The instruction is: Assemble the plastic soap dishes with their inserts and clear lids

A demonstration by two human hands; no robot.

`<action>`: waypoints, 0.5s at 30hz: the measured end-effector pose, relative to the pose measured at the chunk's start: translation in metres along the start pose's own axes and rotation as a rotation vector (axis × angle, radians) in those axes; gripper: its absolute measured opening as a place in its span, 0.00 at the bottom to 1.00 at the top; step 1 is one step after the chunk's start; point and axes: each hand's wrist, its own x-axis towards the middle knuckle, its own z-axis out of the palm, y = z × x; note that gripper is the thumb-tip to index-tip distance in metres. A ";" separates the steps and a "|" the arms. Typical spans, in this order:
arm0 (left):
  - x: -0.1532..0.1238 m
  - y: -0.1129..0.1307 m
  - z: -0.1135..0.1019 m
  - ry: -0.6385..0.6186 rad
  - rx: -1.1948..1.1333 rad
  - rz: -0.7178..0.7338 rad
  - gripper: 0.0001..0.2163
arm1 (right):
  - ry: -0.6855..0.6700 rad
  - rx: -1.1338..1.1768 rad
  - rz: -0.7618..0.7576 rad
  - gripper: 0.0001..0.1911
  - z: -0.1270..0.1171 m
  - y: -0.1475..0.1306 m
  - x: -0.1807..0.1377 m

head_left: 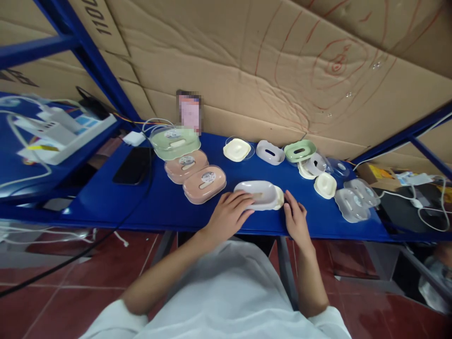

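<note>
Pale oval dish (267, 190) on blue surface (169, 213), straight ahead of you, between your hands, long axis running left to right. Left grip (229, 214) nearer: fingers over dish's left end, thumb by near rim; cannot tell whether they clamp it. Right grip (295, 216) loosely parted, nothing seen in it, just beside cream piece (279, 197) at dish's right end; contact unclear. From right grip, dish lies leftward, past cream piece.

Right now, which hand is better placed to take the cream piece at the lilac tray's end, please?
Probably the right hand, beside the cream piece; the left hand, farther off, touches the tray.
</note>
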 end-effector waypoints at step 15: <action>0.024 -0.030 -0.003 -0.209 0.141 0.136 0.13 | -0.023 -0.181 -0.551 0.25 0.019 -0.048 0.014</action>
